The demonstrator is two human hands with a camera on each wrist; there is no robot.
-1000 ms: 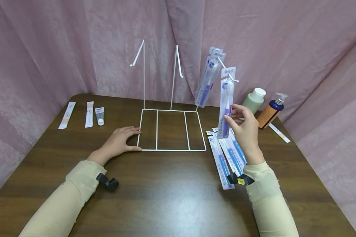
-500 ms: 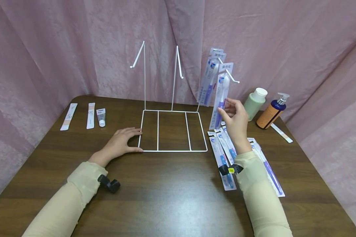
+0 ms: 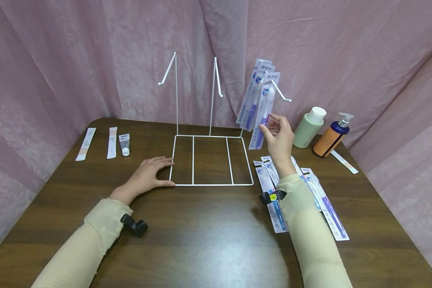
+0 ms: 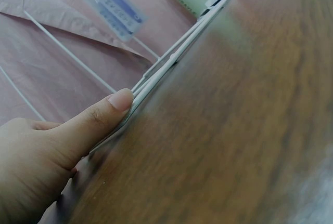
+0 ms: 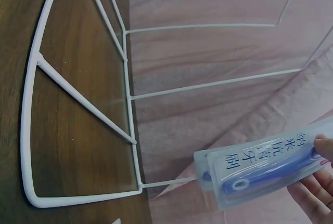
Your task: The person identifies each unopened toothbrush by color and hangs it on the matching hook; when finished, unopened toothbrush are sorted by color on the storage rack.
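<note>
My right hand (image 3: 280, 144) pinches a packaged purple toothbrush (image 3: 262, 120) by its lower part, between thumb and fingers. The card top of this pack hangs on the right hook (image 3: 281, 93) of a white wire display rack (image 3: 216, 185). Behind it, more packaged toothbrushes (image 3: 247, 102) hang on the same hook. In the right wrist view the pack's lower end (image 5: 268, 172) overlaps another pack. At the rack's left side rests my left hand (image 3: 145, 174), fingers extended on the side bar and thumb at the front corner. Its thumb (image 4: 99, 117) touches the wire in the left wrist view.
Several packaged toothbrushes (image 3: 327, 206) lie right of the rack, partly under my right forearm. Behind them stand a green bottle (image 3: 306, 130) and an orange pump bottle (image 3: 330, 140), beside a slim sachet (image 3: 344, 162). Two sachets (image 3: 86, 144) and a small tube (image 3: 125, 144) lie at left.
My right hand has moved back and leftward, sliding the toothbrush pack along the right hook toward the packs behind it. The left hand has stayed on the rack.
</note>
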